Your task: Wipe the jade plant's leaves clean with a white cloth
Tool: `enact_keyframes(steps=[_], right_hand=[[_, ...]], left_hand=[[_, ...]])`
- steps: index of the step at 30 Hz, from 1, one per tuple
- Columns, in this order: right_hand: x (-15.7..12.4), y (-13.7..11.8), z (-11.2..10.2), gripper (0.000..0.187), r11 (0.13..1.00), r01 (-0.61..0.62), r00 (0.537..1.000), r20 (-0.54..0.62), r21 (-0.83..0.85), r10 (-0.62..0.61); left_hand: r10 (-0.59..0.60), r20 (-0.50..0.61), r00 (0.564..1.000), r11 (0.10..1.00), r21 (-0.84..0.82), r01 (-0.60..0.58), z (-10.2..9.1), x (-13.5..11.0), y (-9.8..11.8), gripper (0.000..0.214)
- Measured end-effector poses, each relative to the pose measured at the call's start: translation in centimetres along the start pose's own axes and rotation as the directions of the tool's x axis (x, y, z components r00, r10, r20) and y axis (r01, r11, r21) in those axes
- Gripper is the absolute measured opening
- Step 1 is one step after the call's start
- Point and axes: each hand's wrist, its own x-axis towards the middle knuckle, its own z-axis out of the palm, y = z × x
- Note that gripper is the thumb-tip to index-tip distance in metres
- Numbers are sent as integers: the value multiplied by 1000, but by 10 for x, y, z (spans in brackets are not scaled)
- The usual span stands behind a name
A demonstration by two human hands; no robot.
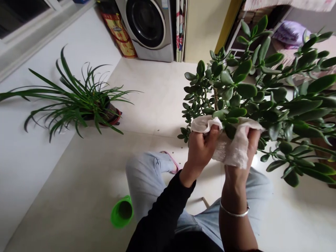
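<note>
My left hand [200,148] is closed, its thumb pressing on a crumpled white cloth [237,150] that looks like a damp wipe. My right hand [252,141] grips white cloth too, with part of it draped down over the fingers. Whether this is a single cloth or two pieces I cannot tell. Both hands are at the lower front leaves of a large jade plant [246,90] with thick green leaves. One leaf shows between the two hands, close to the cloth. Its pot is hidden behind the foliage and hands.
A spider plant [86,101] in a dark pot stands by the left wall. On the floor near my left leg is a green cup [121,212] with dark contents. Behind are a washing machine [147,24] and a shelf with a purple bundle [290,33]. Small crumbs dot the floor.
</note>
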Motion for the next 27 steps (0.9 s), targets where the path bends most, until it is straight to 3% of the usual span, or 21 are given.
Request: enact_keyframes(steps=[3,7,11,15,19,27], right_hand=[[5,-21,8,21,999,12,998,69,-51,-8],[3,-22,4,21,966,60,995,88,-253,-38],[3,-19,0,15,957,70,992,123,-283,-36],[4,-21,3,18,963,50,996,83,-266,-29],[3,-21,7,23,945,82,996,49,-316,-71],[-2,-25,2,21,934,111,993,79,-339,-89]], left_hand=[[-36,42,998,999,0,36,3,0,-2,39],[-84,114,990,996,-1,85,4,2,-6,33],[-106,77,991,994,9,106,6,5,-10,26],[-120,44,992,991,57,118,8,8,-10,27],[-86,14,996,989,125,84,9,9,-7,34],[19,68,998,993,117,-27,9,2,-4,43]])
